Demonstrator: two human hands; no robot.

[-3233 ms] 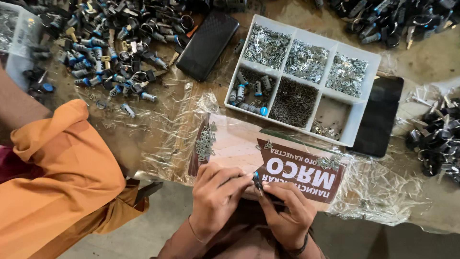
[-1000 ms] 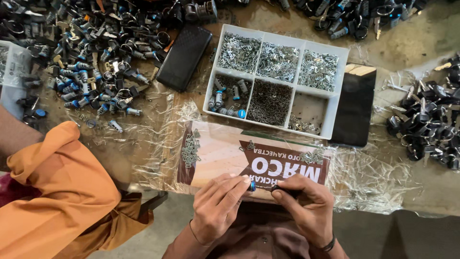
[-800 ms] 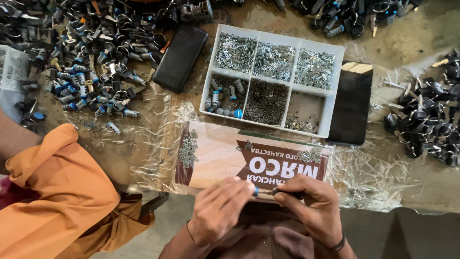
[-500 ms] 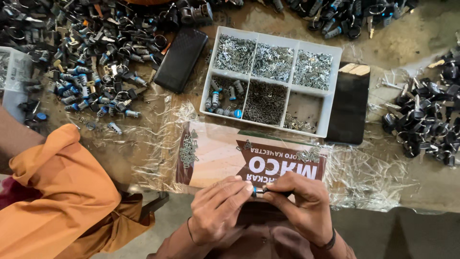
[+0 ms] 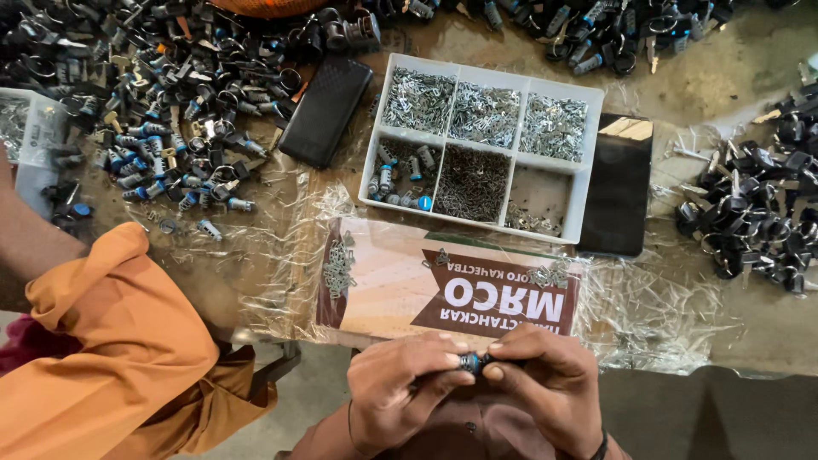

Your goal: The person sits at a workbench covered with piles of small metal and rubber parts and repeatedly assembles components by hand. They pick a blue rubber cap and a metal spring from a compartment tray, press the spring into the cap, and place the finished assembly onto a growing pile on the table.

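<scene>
— So, where does your work stand at this moment?

— Your left hand (image 5: 400,392) and right hand (image 5: 545,388) meet fingertip to fingertip, and each grip is closed on one small lock cylinder (image 5: 471,362), a short metal barrel with a blue end, held just off the near edge of the tabletop (image 5: 724,85).

— Which step do you judge that to be?

— Fitting small parts into the barrel, I judge. A next move would call for a fine pinch and a steady twist.

— And beyond your grip?

— Just past it lies a glossy printed sheet (image 5: 400,285) on crinkled clear film. Farther out stands a white compartment tray (image 5: 588,183) of tiny bright pins and dark springs. Left of it lies a black textured case (image 5: 325,111), with heaped cylinders (image 5: 170,128) beyond.
</scene>
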